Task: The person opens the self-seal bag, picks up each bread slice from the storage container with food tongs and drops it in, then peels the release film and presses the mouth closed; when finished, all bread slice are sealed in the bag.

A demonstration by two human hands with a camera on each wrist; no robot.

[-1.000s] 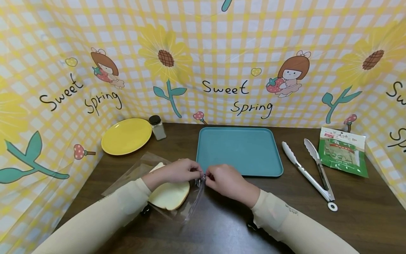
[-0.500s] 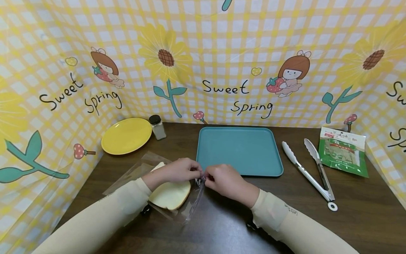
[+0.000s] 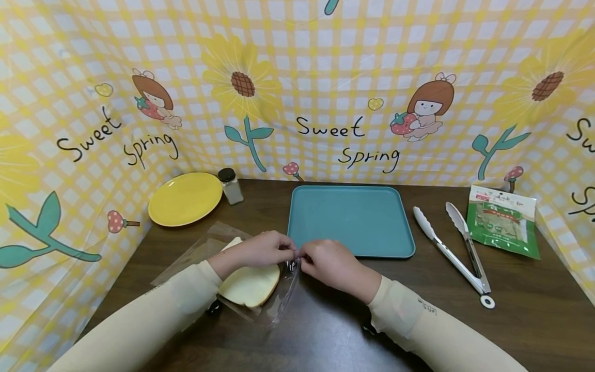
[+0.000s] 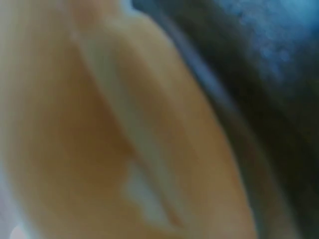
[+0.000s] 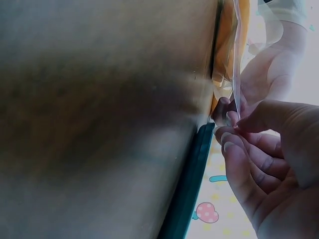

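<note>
A clear plastic bag (image 3: 278, 305) with sliced bread (image 3: 251, 287) inside lies on the dark table, left of centre. My left hand (image 3: 262, 250) reaches across the bread and pinches the bag's edge at its right corner. Right beside it, the right hand (image 3: 330, 263) pinches the same edge between thumb and fingers, close to the blue-green tray. In the right wrist view, the right hand (image 5: 274, 159) holds the thin bag edge (image 5: 237, 64), fingers curled. The left wrist view is filled by a blurred close-up of bread (image 4: 164, 124). The left fingertips are partly hidden.
The blue-green tray (image 3: 350, 222) lies just behind the hands. At the back left are a yellow plate (image 3: 186, 200) and a dark-lidded shaker jar (image 3: 231, 187). Metal tongs (image 3: 453, 253), spread apart, and a green-and-white packet (image 3: 502, 222) lie on the right.
The bag's right edge has shifted slightly to the right at the fingertips. Both hands stay in nearly the same place, and nothing else has moved.
</note>
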